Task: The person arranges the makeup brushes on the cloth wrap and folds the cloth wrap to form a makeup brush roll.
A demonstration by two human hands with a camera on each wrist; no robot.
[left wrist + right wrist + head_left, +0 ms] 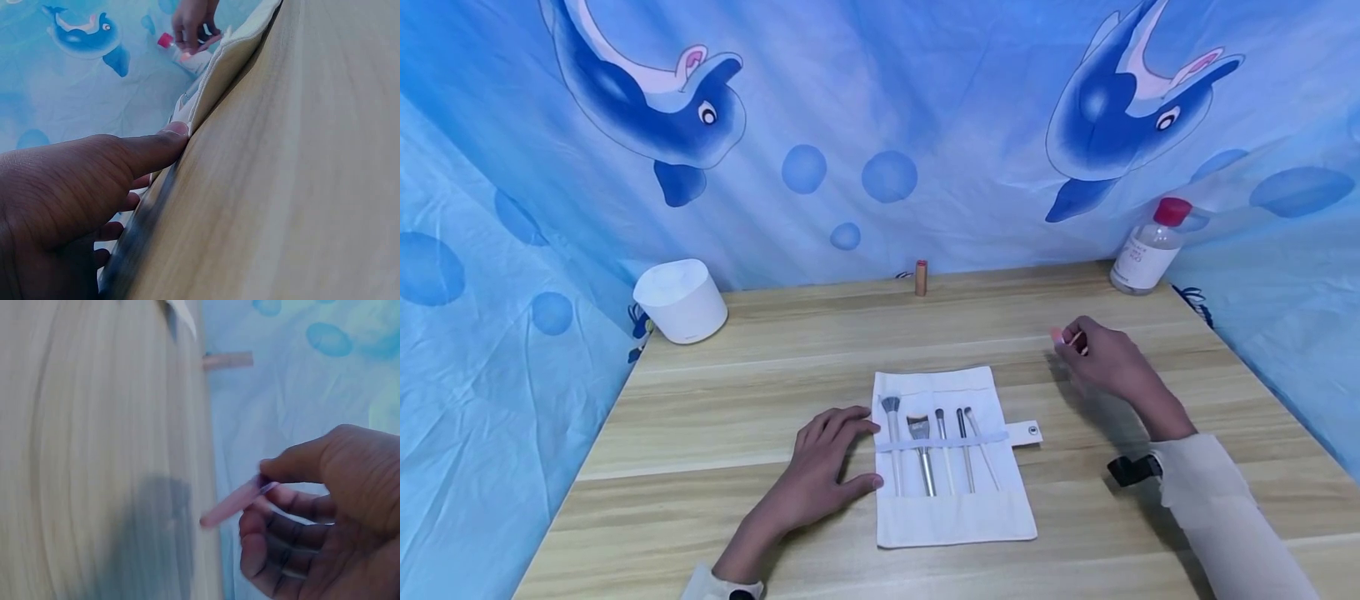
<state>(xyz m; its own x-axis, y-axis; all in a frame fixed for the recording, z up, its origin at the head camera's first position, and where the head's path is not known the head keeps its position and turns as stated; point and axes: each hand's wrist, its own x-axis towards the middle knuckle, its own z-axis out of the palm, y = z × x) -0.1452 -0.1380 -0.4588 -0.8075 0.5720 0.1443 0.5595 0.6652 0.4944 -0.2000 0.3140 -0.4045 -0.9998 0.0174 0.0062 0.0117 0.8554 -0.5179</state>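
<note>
A white fabric brush roll [955, 521] lies unfolded on the table, with several makeup brushes [919, 450] under its band and a snap tab [1024, 432] sticking out on the right. My left hand [827, 467] rests at its left edge, fingers spread; in the left wrist view the thumb touches the fabric edge [209, 94]. Raised over the table to the right of the roll, my right hand [1101, 357] pinches a small, slim pink stick-like item [231, 506] between thumb and fingers. Its exact kind is unclear, as the fingers cover part of it.
At the table's back edge stands a brown lipstick-like tube [921, 279]. A white rounded container [685, 302] is at the back left, and a clear bottle with a red cap [1145, 250] at the back right. A blue dolphin-print curtain [820, 100] hangs behind.
</note>
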